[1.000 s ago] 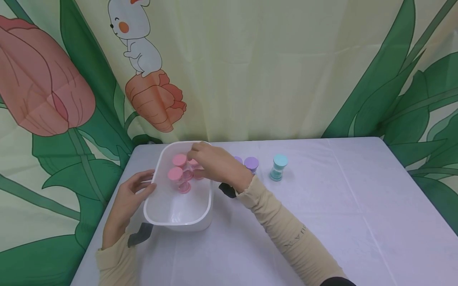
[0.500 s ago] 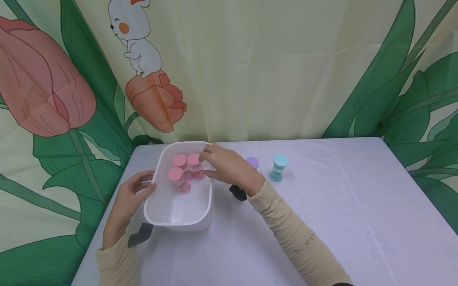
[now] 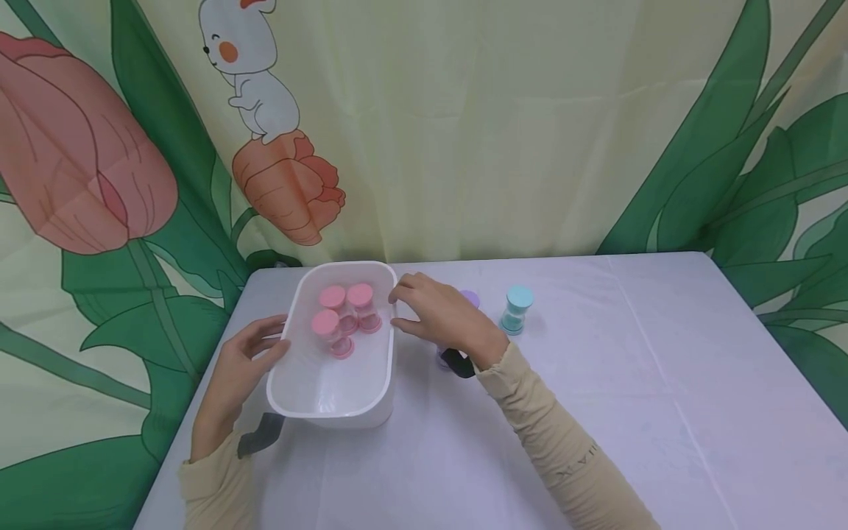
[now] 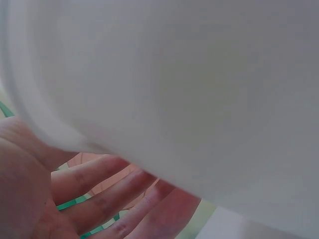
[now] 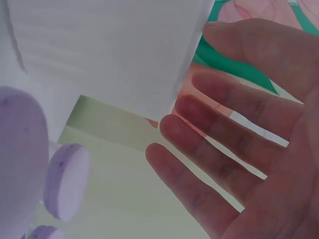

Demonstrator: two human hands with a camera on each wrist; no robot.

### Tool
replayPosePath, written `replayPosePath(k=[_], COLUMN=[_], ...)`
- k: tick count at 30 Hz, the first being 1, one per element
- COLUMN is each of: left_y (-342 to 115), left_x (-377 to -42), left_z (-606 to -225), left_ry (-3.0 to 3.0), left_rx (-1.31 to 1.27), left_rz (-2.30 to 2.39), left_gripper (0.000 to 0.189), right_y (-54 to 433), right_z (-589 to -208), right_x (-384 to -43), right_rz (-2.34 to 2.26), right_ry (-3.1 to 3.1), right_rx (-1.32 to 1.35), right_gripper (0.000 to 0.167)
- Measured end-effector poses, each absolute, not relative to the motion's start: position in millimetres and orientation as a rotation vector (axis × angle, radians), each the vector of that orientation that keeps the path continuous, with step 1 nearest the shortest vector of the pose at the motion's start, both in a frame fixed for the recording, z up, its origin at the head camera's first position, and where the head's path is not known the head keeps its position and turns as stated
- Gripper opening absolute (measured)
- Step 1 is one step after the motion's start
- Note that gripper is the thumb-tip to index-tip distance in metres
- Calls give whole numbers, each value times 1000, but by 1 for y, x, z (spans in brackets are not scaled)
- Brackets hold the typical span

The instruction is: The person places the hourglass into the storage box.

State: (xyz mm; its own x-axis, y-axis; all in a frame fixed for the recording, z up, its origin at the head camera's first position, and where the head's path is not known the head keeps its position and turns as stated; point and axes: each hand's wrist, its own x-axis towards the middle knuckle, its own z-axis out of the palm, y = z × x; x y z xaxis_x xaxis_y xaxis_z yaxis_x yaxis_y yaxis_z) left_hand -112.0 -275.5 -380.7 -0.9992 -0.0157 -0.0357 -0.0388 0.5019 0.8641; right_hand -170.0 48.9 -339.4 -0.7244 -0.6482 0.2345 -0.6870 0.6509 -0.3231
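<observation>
A white plastic bin (image 3: 327,386) stands at the table's left side, holding three pink sand timers (image 3: 325,324) grouped toward its far end. My left hand (image 3: 241,364) touches the bin's left side with fingers extended; in the left wrist view the fingers (image 4: 104,204) lie along the outer wall. By the right rim is my right hand (image 3: 447,313), fingers loosely spread and nothing held; whether a fingertip touches the rim is hard to tell. Purple sand timers (image 5: 67,181) stand close by, mostly hidden behind that hand and wrist in the head view.
A teal sand timer (image 3: 517,311) stands upright right of the purple ones. The white-covered table (image 3: 636,412) ends at a printed curtain (image 3: 497,147) behind. A dark wrist strap part (image 3: 458,362) hangs below the right wrist.
My right hand has drawn back rightward from inside the bin to its right rim, uncovering a pink sand timer there. The left hand has stayed against the bin.
</observation>
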Motion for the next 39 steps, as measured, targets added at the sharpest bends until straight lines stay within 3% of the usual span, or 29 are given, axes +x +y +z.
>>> replayPosePath(k=[13,39], left_y=[-275,-275], left_x=[-112,-111], left_z=[-380,-381], left_ry=[2700,2711], left_rx=[-45,-40], left_rz=[1558,1552], left_gripper=[57,57], right_y=[68,98], right_z=[-350,-369], right_x=[-165,-155], right_rz=[570,743], right_ry=[-2859,-2795], right_rx=[997,1020], right_gripper=[32,28])
